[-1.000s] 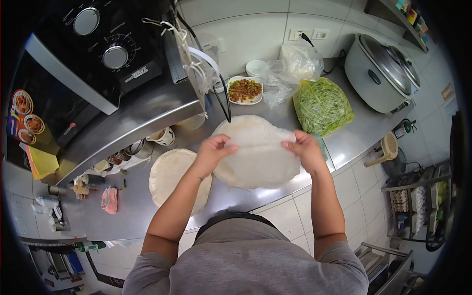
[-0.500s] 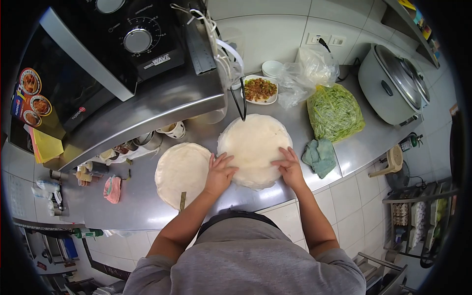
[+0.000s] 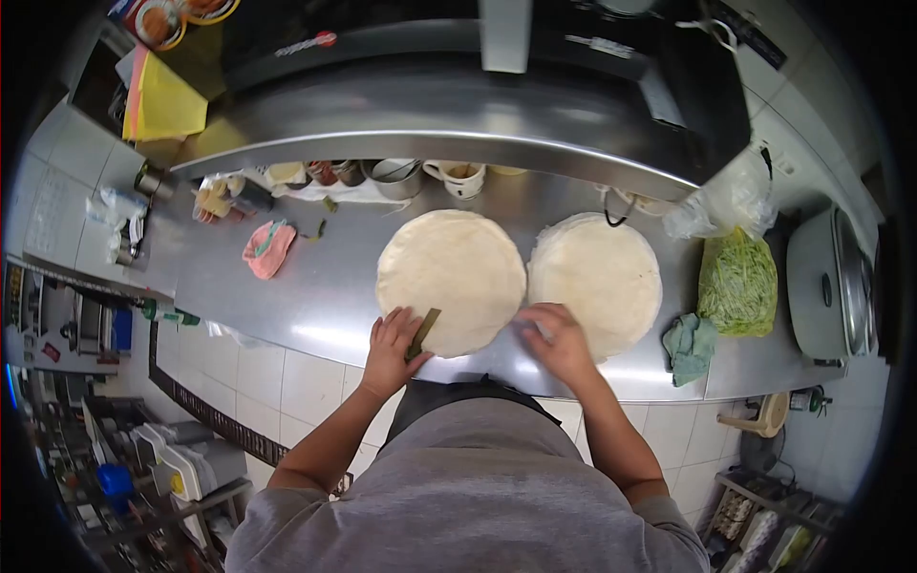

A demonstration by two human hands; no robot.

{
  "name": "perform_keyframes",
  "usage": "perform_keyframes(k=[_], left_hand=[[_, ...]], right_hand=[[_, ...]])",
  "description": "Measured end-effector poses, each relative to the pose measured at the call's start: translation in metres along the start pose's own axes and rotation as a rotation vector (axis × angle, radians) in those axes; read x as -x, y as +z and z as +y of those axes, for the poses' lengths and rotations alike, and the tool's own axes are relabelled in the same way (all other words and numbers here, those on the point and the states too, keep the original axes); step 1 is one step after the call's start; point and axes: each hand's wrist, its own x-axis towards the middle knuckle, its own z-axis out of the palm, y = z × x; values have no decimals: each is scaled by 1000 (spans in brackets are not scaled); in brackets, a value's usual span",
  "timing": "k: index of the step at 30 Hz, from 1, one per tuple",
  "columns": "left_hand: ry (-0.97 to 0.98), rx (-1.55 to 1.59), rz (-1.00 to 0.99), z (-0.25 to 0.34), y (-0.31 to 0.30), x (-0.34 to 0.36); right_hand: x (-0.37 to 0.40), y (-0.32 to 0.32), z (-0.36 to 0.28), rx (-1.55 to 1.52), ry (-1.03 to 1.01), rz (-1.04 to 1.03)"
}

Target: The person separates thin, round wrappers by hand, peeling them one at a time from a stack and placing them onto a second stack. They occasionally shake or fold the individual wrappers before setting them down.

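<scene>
Two stacks of thin, round, pale wrappers lie side by side on the steel counter: the left stack (image 3: pixel 454 272) and the right stack (image 3: pixel 602 277). A flat olive-green strip (image 3: pixel 426 328) rests on the lower left edge of the left stack. At that edge is my left hand (image 3: pixel 388 351), fingers and thumb apart, the thumb close to the strip's lower end. My right hand (image 3: pixel 559 344) is over the gap between the stacks, its fingers stretched toward the left stack and slightly blurred. Nothing shows in its fingers.
A steel shelf (image 3: pixel 439 143) overhangs the back of the counter, with cups and a mug (image 3: pixel 458 178) beneath. Rightward are a green cloth (image 3: pixel 690 348), a bag of green vegetables (image 3: pixel 737 286) and a rice cooker (image 3: pixel 829 286). A pink cloth (image 3: pixel 268 250) lies left.
My view has turned left. Both hands have left the right stack's surface: the left is at the left stack's near edge by the strip, the right between the stacks.
</scene>
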Motion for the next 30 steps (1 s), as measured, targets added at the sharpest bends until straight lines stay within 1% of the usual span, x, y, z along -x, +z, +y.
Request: perform_keyframes(k=[1,2,3,4,5,6,7,8,9,11,12,13,14,15,16,17,19,20,21,23,24,25,26,27,28,29,30], left_hand=[[-17,3,3,-7,2,6],[-42,71,37,-18,7,10],[-64,137,69,-27,8,12],[29,111,208,-30,7,8],[22,116,208,-34,5,3],[-6,199,148,-38,2,-2],[-34,284,84,-40,-1,-4],[-155,388,87,-40,-3,-6],[-155,399,89,-42,-7,-10],[-430,967,-193,-50,-14,-18],[-439,1116,-222,-67,-4,-19],[-433,1132,-221,-77,-4,-22],[-393,1123,-87,-88,-5,-25],[-352,1111,46,-100,-5,-28],[-337,1094,4,-117,-7,-29],[-331,1108,1,-130,-9,-25],[-457,1074,-222,-146,-21,-21],[-524,1146,-421,-148,-25,-20],[-514,1153,-435,-146,-28,-18],[-666,1430,-672,-139,-33,-15],[-673,1497,-737,-137,-42,-20],[-660,1499,-754,-140,-41,-23],[-575,1581,-698,-142,-38,-25],[-492,1666,-636,-144,-35,-26],[-448,1696,-656,-147,-39,-30],[-448,1710,-663,-149,-40,-34],[-464,1756,-686,-152,-40,-38]], right_hand=[[-8,19,-7,-7,-82,-71],[-17,40,-13,-16,-166,-139],[-27,60,-20,-17,-167,-150],[-36,79,-29,34,-282,-221],[-44,95,-36,89,-396,-291],[-50,108,-41,95,-396,-298],[-54,121,-45,164,-415,-296],[-58,133,-47,234,-435,-293],[-62,141,-43,243,-433,-298],[-66,150,-29,187,-315,-334],[-67,150,-25,71,-259,-212],[-68,155,-17,-71,-36,-110],[-68,157,-8,-211,187,1],[-75,150,-13,-367,409,140],[-84,140,-18,-523,628,284],[-88,140,-6,-574,575,469],[-106,139,-36,-624,518,640],[-115,146,-53,-677,396,451],[-122,158,-72,-721,274,263],[-126,188,-107,-307,248,34],[-121,201,-113,-303,258,51],[-111,213,-118,78,264,-8],[-101,220,-119,463,268,-74],[-94,226,-113,476,278,-72],[-87,233,-105,539,182,-32],[-82,237,-96,597,84,4],[-81,239,-93,599,1,102]])
